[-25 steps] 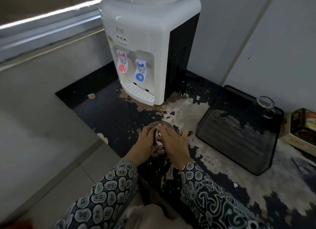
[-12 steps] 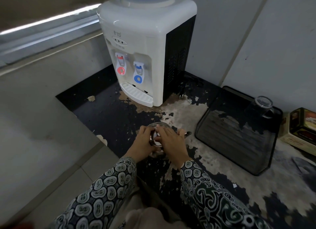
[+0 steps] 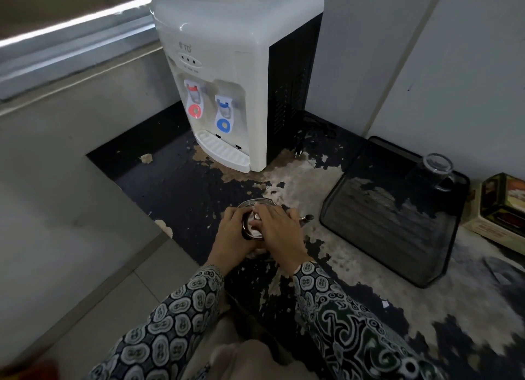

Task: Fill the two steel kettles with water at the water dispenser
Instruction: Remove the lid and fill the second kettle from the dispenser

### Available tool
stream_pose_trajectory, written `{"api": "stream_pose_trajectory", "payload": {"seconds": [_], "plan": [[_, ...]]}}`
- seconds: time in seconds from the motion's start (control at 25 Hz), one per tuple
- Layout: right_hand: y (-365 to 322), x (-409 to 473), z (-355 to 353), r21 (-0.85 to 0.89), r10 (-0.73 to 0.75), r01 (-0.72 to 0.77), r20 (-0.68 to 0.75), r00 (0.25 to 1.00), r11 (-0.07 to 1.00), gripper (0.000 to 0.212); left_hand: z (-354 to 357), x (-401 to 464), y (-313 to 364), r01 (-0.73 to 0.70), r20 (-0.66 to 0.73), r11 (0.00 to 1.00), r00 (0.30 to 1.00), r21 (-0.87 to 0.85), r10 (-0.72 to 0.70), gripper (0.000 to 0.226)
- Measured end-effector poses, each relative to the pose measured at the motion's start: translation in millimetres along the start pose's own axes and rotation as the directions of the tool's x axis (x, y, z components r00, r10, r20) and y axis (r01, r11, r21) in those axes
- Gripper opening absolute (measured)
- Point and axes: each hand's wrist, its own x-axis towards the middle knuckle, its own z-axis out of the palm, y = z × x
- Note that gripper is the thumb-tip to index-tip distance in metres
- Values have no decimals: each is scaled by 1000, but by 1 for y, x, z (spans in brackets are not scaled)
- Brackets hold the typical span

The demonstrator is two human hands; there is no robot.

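A dark surface (image 3: pixel 176 198), its coating flaked away in pale, ragged patches, was seen filling most of the view. At its back corner a white plastic water dispenser (image 3: pixel 235 67) with black side panels was stood, fitted with a red tap (image 3: pixel 194 101), a blue tap (image 3: pixel 224 115) and a ribbed white drip tray (image 3: pixel 224 152). To the right a black mesh tray (image 3: pixel 392 217) was set on the surface, and a clear glass (image 3: pixel 434 169) was held in its far corner, seemingly upside down. A printed box (image 3: pixel 502 206) was placed just beyond the tray. Well in front of the dispenser a small round steel kettle (image 3: pixel 251 226) was stood, its spout (image 3: pixel 306 217) pointed right; its contents could not be made out. The kettle's side was gripped by the left hand (image 3: pixel 231 237). The right hand (image 3: pixel 279 232) was laid over the top, its fingers curled as a grip on the lid. Patterned sleeves (image 3: pixel 181 308) were worn on both arms.
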Motion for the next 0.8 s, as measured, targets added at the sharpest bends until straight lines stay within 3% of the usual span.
{"api": "stream_pose_trajectory", "payload": {"seconds": [0.24, 0.48, 0.64, 0.8], "plan": [[-1, 1, 2, 41, 23, -22, -25, 999, 999, 50, 1, 1, 1, 12, -8, 1000, 1000, 2, -12, 76], [3, 2, -1, -20, -26, 29, 148, 989, 999, 60, 2, 3, 1, 42, -8, 999, 999, 8, -42, 79], [-1, 8, -7, 216, 169, -161, -19, 985, 963, 19, 4, 4, 1, 58, -6, 998, 998, 15, -58, 77], [2, 14, -14, 248, 136, -140, 32, 990, 959, 15, 3, 5, -1, 61, -1, 998, 998, 6, -61, 82]]}}
